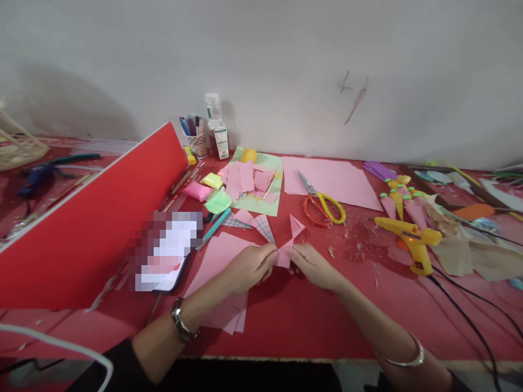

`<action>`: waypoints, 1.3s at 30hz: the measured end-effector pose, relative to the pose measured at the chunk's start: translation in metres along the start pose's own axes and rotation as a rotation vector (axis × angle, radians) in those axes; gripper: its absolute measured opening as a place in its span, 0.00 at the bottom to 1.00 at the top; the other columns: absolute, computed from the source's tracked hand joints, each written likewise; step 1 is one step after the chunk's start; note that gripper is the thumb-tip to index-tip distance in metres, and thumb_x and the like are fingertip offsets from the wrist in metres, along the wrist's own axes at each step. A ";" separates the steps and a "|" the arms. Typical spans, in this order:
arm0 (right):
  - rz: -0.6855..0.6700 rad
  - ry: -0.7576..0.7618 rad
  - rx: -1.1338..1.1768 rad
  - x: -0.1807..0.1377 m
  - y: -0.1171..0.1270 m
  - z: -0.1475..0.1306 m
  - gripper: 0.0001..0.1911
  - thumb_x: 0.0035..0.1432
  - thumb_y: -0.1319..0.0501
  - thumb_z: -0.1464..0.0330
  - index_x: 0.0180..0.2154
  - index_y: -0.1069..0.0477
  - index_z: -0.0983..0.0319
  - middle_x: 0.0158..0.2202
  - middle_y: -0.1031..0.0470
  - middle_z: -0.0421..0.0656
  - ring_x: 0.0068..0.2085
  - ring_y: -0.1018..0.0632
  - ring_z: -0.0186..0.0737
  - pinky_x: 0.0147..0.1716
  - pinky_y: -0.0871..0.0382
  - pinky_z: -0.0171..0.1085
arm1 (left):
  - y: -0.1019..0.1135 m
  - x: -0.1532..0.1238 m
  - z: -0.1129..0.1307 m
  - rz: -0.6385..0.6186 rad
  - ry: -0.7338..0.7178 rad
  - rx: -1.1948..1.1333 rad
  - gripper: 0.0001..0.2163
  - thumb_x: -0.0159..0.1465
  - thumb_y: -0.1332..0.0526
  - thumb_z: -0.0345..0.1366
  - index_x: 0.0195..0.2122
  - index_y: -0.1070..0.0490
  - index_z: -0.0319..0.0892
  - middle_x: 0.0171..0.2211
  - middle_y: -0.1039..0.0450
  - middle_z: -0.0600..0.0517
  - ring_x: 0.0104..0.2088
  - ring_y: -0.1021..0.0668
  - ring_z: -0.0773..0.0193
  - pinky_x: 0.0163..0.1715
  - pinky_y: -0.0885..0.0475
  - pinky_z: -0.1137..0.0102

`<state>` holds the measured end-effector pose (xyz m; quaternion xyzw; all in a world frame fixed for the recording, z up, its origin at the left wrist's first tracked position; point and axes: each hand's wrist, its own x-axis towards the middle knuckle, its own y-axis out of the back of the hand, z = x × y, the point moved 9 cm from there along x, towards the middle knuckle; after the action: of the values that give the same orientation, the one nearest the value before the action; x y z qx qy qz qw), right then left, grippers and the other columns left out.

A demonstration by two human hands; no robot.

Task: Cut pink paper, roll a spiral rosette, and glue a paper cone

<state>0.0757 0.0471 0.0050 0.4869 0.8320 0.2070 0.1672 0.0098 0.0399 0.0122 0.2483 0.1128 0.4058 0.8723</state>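
Between my two hands, above the red tabletop, is a small piece of folded pink paper (285, 256). My left hand (257, 264) pinches its left side, and my right hand (311, 265) pinches its right side. A pointed pink flap (296, 226) stands up beyond the fingers. Just past my left hand lie folded paper pieces with a blue grid pattern (263, 226). Pink sheets (220, 261) lie partly under my left hand and forearm. Scissors (321, 204) with red and yellow handles rest beyond my right hand.
A yellow hot glue gun (412, 239) with a black cord lies to the right, near small pink paper cones (414, 209). A phone (171, 261) and a slanted red board (102, 218) are at left. A pen cup (196, 144) and a bottle (219, 139) stand by the wall.
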 end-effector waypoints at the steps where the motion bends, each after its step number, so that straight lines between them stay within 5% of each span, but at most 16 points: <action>1: 0.004 0.008 -0.008 0.000 0.000 0.000 0.30 0.54 0.62 0.47 0.17 0.43 0.62 0.14 0.39 0.38 0.17 0.38 0.27 0.16 0.44 0.29 | 0.000 0.000 0.000 -0.003 -0.002 -0.008 0.14 0.64 0.60 0.36 0.21 0.47 0.42 0.13 0.41 0.60 0.16 0.36 0.71 0.21 0.42 0.75; 27: 0.001 0.085 -0.130 0.003 -0.003 -0.005 0.28 0.56 0.62 0.51 0.15 0.47 0.61 0.12 0.44 0.36 0.16 0.40 0.27 0.19 0.46 0.29 | 0.002 -0.001 -0.003 0.093 0.016 -0.007 0.14 0.63 0.60 0.37 0.21 0.48 0.43 0.11 0.41 0.60 0.14 0.35 0.71 0.20 0.41 0.76; 39: -0.012 0.114 -0.116 0.001 -0.002 -0.014 0.16 0.58 0.55 0.65 0.20 0.44 0.62 0.17 0.41 0.35 0.20 0.39 0.27 0.21 0.46 0.27 | 0.002 0.001 -0.004 0.026 0.008 0.110 0.14 0.63 0.57 0.37 0.20 0.45 0.42 0.14 0.37 0.57 0.17 0.32 0.70 0.21 0.41 0.75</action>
<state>0.0667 0.0447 0.0154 0.4589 0.8297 0.2811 0.1486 0.0075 0.0429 0.0095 0.2959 0.1354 0.4113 0.8514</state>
